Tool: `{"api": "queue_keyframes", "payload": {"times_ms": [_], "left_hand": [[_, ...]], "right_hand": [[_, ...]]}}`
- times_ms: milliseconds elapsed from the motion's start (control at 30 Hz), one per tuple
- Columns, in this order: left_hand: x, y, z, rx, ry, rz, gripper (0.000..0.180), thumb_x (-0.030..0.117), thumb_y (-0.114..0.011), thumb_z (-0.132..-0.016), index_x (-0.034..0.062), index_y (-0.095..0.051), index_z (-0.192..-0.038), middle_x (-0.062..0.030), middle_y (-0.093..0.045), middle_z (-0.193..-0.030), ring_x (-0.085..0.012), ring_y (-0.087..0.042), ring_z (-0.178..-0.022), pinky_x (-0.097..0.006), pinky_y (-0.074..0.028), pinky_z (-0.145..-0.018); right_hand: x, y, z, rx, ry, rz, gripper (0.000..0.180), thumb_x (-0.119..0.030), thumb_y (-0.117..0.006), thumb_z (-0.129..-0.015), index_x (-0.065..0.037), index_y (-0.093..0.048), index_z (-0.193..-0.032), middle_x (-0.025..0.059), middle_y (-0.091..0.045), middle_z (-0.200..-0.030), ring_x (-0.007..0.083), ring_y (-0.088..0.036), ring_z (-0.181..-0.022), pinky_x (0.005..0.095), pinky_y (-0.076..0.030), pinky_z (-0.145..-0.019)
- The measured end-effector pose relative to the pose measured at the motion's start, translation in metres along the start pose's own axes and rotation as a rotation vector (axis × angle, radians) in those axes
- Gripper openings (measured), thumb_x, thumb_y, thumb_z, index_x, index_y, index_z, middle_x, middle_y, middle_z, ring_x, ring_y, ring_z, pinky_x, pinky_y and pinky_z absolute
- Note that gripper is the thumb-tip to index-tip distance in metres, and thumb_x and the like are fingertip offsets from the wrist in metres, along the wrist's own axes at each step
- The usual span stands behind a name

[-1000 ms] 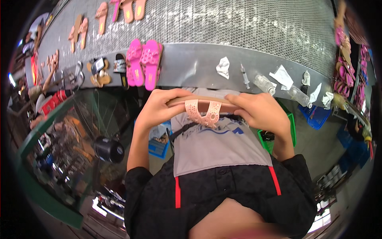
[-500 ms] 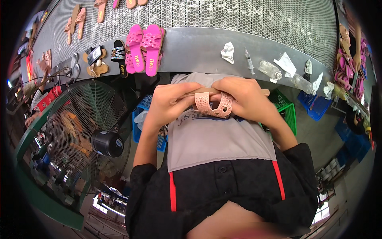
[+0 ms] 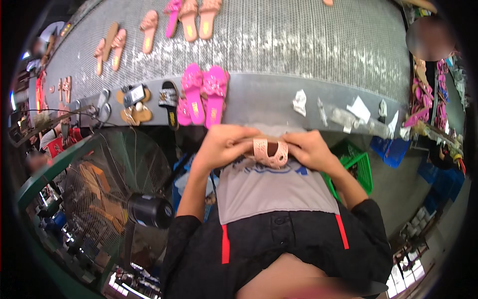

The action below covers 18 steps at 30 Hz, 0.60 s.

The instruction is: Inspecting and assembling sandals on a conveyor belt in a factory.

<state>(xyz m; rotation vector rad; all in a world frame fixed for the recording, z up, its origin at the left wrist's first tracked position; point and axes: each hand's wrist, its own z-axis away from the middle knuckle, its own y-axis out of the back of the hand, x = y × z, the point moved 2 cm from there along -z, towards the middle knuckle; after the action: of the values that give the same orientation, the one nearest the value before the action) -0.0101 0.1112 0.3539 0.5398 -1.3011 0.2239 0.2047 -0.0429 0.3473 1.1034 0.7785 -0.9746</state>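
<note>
A peach slide sandal with a cut-out, studded strap is held level in front of my grey apron. My left hand grips one end of it, thumb and fingers closed round the sole. At the other end my right hand is closed on it too. The fingers hide most of the sole, and the strap faces me. Beyond my hands, on the grey metal ledge, lie magenta slides, with a black slide beside them on the left.
A large fan stands at my left. Crumpled paper, a syringe and a clear bottle lie on the ledge. Several sandals rest on the perforated surface behind. A green crate is below right.
The view has shifted, showing more of the perforated surface and its sandals. Both hands still hold the peach sandal, sitting lower in the picture and slightly closer together.
</note>
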Motion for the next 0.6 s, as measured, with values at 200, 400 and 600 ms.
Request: {"api": "queue_keyframes", "payload": {"times_ms": [200, 400, 600], "left_hand": [[-0.02, 0.021, -0.039, 0.034, 0.049, 0.296, 0.028, 0.009, -0.068, -0.088, 0.0009, -0.07, -0.115, -0.0162, -0.07, -0.112, -0.0246, -0.07, -0.097, -0.032, -0.054, -0.08], [-0.077, 0.081, -0.105, 0.521, 0.307, -0.077, 0.024, 0.01, -0.061, -0.093, 0.0006, -0.066, -0.115, -0.014, -0.067, -0.118, -0.0306, -0.061, -0.115, -0.038, -0.047, -0.098], [-0.187, 0.121, -0.22, 0.326, 0.106, -0.388, 0.028, 0.015, -0.063, -0.092, 0.0003, -0.067, -0.116, -0.0177, -0.065, -0.122, -0.0341, -0.059, -0.117, -0.04, -0.045, -0.102]], "right_hand": [[0.044, 0.051, -0.043, -0.46, 0.065, -0.186, 0.049, -0.026, -0.065, -0.097, -0.004, -0.055, -0.14, 0.0101, -0.069, -0.116, 0.0195, -0.066, -0.099, 0.0333, -0.053, -0.085], [0.149, 0.174, -0.215, 0.058, -0.128, 0.025, 0.05, -0.026, -0.069, -0.092, -0.007, -0.058, -0.138, 0.0108, -0.064, -0.127, 0.0248, -0.063, -0.111, 0.0362, -0.052, -0.094], [0.236, 0.203, -0.371, 0.13, -0.628, 0.843, 0.062, -0.041, -0.055, -0.098, -0.02, -0.04, -0.154, 0.006, -0.036, -0.158, 0.0354, -0.041, -0.14, 0.072, -0.032, -0.107]]}}
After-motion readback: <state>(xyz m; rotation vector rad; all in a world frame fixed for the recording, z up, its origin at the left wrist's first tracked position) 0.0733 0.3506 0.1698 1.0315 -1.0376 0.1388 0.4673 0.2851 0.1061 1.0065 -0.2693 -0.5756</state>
